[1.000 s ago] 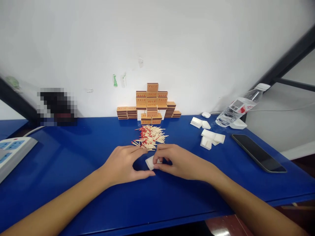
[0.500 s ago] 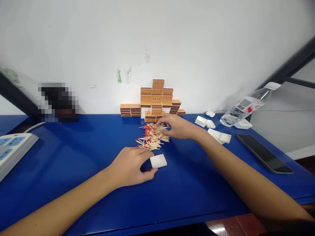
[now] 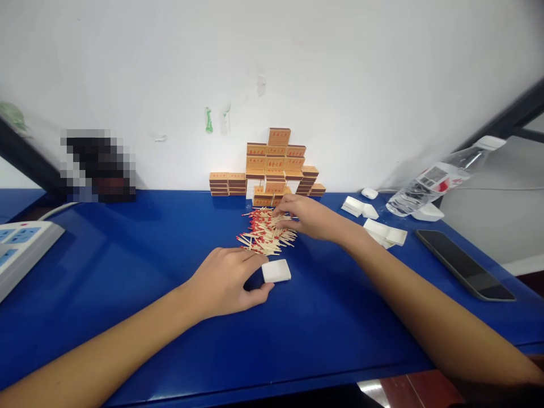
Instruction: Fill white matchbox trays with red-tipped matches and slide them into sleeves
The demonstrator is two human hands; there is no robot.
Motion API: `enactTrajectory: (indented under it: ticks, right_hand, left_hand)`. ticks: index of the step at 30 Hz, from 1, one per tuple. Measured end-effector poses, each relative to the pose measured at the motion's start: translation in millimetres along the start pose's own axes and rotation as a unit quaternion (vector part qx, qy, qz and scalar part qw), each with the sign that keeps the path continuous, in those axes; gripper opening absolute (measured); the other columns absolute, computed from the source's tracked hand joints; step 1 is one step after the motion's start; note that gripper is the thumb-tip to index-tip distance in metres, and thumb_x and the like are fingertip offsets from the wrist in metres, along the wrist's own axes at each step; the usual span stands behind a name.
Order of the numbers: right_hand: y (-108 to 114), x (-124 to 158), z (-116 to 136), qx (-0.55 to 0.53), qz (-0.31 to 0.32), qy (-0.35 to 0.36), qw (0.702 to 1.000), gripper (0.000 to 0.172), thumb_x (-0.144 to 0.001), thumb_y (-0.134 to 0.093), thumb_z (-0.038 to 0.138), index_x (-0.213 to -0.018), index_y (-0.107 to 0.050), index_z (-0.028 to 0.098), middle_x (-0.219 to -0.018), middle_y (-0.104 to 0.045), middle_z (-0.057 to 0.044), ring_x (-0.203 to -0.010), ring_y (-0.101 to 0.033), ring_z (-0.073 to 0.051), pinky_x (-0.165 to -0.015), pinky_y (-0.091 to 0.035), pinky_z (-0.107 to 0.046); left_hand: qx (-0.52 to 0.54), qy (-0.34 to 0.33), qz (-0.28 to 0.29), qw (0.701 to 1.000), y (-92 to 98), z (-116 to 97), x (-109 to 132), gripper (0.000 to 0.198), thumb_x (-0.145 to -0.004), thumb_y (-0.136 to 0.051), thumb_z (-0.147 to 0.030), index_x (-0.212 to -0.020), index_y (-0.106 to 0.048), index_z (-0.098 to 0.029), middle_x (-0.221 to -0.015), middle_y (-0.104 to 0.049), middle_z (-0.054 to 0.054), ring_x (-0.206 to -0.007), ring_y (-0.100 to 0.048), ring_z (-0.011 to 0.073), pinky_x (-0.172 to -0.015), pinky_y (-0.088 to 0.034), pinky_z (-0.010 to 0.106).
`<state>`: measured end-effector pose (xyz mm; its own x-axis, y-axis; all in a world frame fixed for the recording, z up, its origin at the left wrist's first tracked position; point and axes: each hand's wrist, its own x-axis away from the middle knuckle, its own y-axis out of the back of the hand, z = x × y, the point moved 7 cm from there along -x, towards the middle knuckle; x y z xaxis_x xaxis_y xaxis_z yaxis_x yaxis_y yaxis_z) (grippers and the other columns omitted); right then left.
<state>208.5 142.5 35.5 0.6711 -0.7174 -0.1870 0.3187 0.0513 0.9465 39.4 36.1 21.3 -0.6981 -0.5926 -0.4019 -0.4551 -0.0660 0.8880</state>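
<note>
My left hand (image 3: 225,280) rests on the blue table (image 3: 127,272) with thumb and forefinger pinching the left end of a small white matchbox tray (image 3: 276,271). Just beyond the tray lies a heap of red-tipped matches (image 3: 266,233). My right hand (image 3: 308,217) reaches over the right side of that heap, its fingers curled together on the matches. Against the wall behind the heap stands a stack of orange matchboxes (image 3: 270,170).
Several white trays (image 3: 385,232) lie to the right of my right hand. A black phone (image 3: 465,263) and a tipped water bottle (image 3: 442,178) are at the far right. A white power strip (image 3: 21,252) sits at the left edge.
My right hand left the white tray and reached forward to the match heap, where its fingers have closed. My left hand stayed at the tray.
</note>
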Motion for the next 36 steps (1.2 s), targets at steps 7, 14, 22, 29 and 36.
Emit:
enactTrajectory:
  ticks: [7,14,22,29,36]
  right_hand:
    - [-2.3,1.0,2.0,0.010,-0.003,0.029,1.000,0.013,-0.103,-0.066,0.030,-0.104,-0.077,0.022,-0.102,-0.071,-0.009,-0.098,-0.065,-0.025,-0.085,-0.051,-0.039]
    - [0.0,3.1,13.3,0.060,-0.014,0.034,0.998,0.024,-0.105,-0.058,0.023,-0.088,-0.075,0.021,-0.094,-0.068,-0.009,-0.094,-0.062,-0.026,-0.081,-0.049,-0.040]
    - [0.0,5.4,12.2,0.059,-0.013,0.026,0.998,0.022,-0.104,-0.060,0.023,-0.085,-0.072,0.021,-0.093,-0.068,-0.009,-0.091,-0.062,-0.024,-0.080,-0.050,-0.039]
    - [4.0,9.3,6.5,0.052,-0.017,0.014,0.998,0.021,-0.105,-0.057,0.025,-0.090,-0.072,0.021,-0.095,-0.069,-0.009,-0.092,-0.063,-0.025,-0.081,-0.051,-0.039]
    - [23.7,34.1,31.3,-0.018,-0.032,0.021,0.999,0.020,-0.106,-0.059,0.034,-0.097,-0.074,0.023,-0.093,-0.070,-0.006,-0.088,-0.063,-0.022,-0.078,-0.048,-0.037]
  left_hand:
    - [-0.004,0.010,0.002,1.000,0.0,3.4,-1.1,0.024,-0.091,-0.069,-0.038,-0.108,-0.074,-0.022,-0.090,-0.081,0.002,-0.078,-0.078,0.0226,-0.065,-0.056,0.033]
    - [-0.019,0.010,-0.007,1.000,1.9,3.4,-2.3,0.026,-0.092,-0.067,-0.040,-0.108,-0.075,-0.022,-0.087,-0.080,0.002,-0.074,-0.076,0.0217,-0.064,-0.056,0.033]
    - [-0.022,0.012,-0.001,1.000,1.9,4.9,-2.3,0.028,-0.091,-0.068,-0.040,-0.111,-0.075,-0.021,-0.086,-0.080,0.002,-0.072,-0.075,0.0217,-0.063,-0.055,0.033]
    - [-0.016,0.017,0.003,1.000,1.5,6.2,-3.1,0.030,-0.092,-0.068,-0.040,-0.115,-0.076,-0.022,-0.085,-0.081,0.002,-0.069,-0.074,0.0197,-0.061,-0.053,0.030]
    - [-0.013,0.033,-0.005,0.999,1.2,9.3,-2.6,0.035,-0.092,-0.069,-0.041,-0.121,-0.076,-0.023,-0.077,-0.077,0.000,-0.062,-0.069,0.0178,-0.058,-0.049,0.031]
